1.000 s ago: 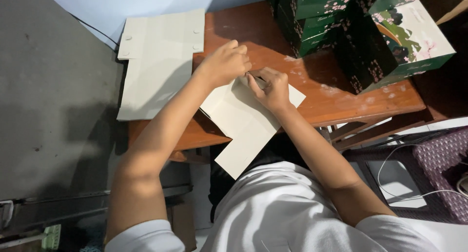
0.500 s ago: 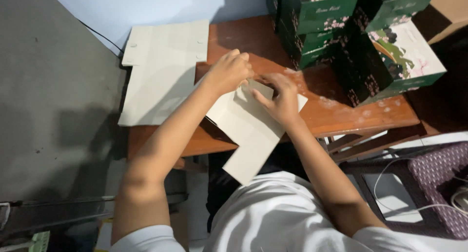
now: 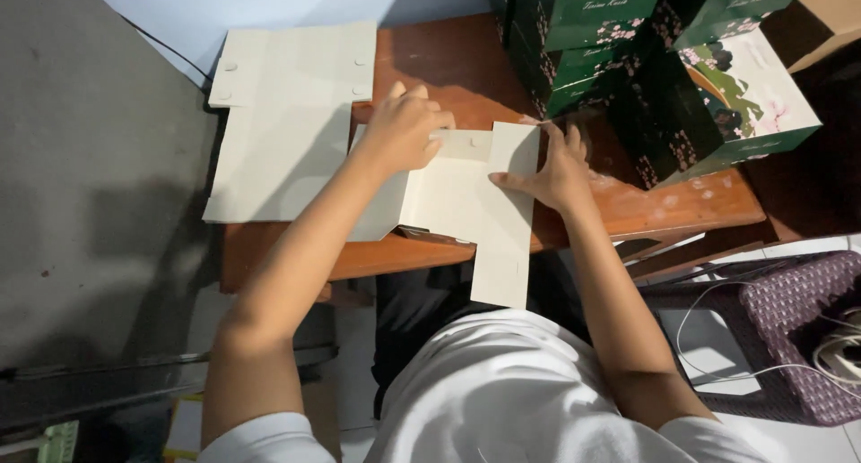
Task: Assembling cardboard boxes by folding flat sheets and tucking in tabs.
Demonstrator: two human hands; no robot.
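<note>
**Two hands, one flat carton blank — pressing stage**

1. Wooden table (image 3: pixel 628 216) — reddish-brown, with your knees under its near edge.
2. Green printed boxes (image 3: pixel 619 42) — made up and stacked at the far right of the table, well apart from your work.
3. Stack of flat blanks (image 3: pixel 282 122) — pale card at the far left corner, overhanging the table edge.
4. Carton blank (image 3: pixel 462 199) — the piece you are working on. It lies in the middle of the table between your hands, and its long tongue hangs off the near edge towards your lap.
5. Left hand (image 3: pixel 404 127) — curled, knuckles up, and closed over the blank's top left flap. Whether the fingers pinch it or only press it cannot be told.
6. Right hand (image 3: pixel 556 172) — open and flat, fingers spread, holding down the right panel.

Step in hand, as it appears: a crease is being set along the top edge while the right panel is pinned. The next move calls for keeping that flat hand firm so that the sheet does not skate, and for an even run along the fold line.

Change from half a second ago: the blank lay on a diagonal then and now sits square to you. Your hands have drawn apart, and the right has gone from bent fingers to a flat palm.
</note>
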